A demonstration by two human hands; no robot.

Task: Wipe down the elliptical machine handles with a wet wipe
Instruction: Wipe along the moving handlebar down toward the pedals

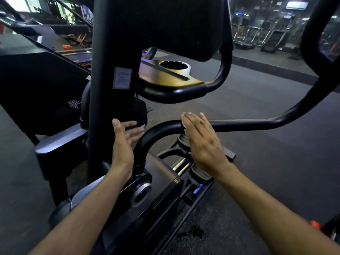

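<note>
Two bare forearms reach in from the lower edge, nearest the lens, and end in hands at the machine's middle. Straight and close together, the fingers (193, 119) of the right hand (201, 142) lie flat across the black curved tubular handle (244, 124) of the elliptical; under their tips, on the far side of the bar, a small white wet wipe (184, 126) peeps out, pressed against the tube rather than pinched. Left of those fingers, across the handle's downward bend, the left hand (122, 142) is open, palm turned toward the bar, its fingers (131, 124) straight and resting against the black upright column (112, 57); it grips nothing.

To wipe well, I judge the flat palm should curl so the wipe wraps the tube, then slide along the bar's length away from the bend, turning the wrist to catch the underside. The left hand could steady the bend. Beyond the fingertips, the black console tray with its round cup holder (173, 66) and the second loop handle (223, 70) look untouched and probably come next.
</note>
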